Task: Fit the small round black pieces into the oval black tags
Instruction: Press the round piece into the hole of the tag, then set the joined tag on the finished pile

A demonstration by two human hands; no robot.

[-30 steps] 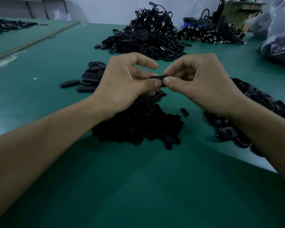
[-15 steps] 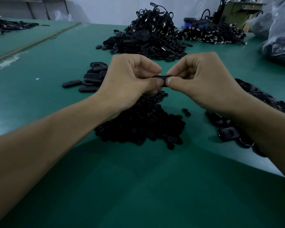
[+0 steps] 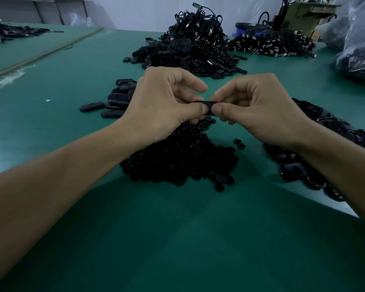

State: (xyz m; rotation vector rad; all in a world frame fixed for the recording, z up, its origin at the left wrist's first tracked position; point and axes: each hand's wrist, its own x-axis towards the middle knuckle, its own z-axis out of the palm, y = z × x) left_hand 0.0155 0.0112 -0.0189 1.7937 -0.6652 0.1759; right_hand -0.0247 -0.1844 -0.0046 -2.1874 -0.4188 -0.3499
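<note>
My left hand [image 3: 164, 102] and my right hand [image 3: 255, 108] meet above the table and pinch one oval black tag [image 3: 208, 106] between thumbs and forefingers; most of the tag is hidden by the fingers. Directly below lies a heap of small round black pieces [image 3: 183, 159]. A group of oval black tags [image 3: 114, 100] lies on the table left of my left hand. Another pile of black tags [image 3: 325, 131] spreads under and beyond my right forearm.
The green table [image 3: 177, 239] runs far back. A tall heap of black corded tags [image 3: 190, 47] stands behind my hands, another heap [image 3: 270, 44] at back right, and a clear plastic bag [image 3: 358, 45] of dark parts at the right edge.
Both hands have kept pinching the tag together and shifted only slightly; the thumbs sit closer on the tag now.
</note>
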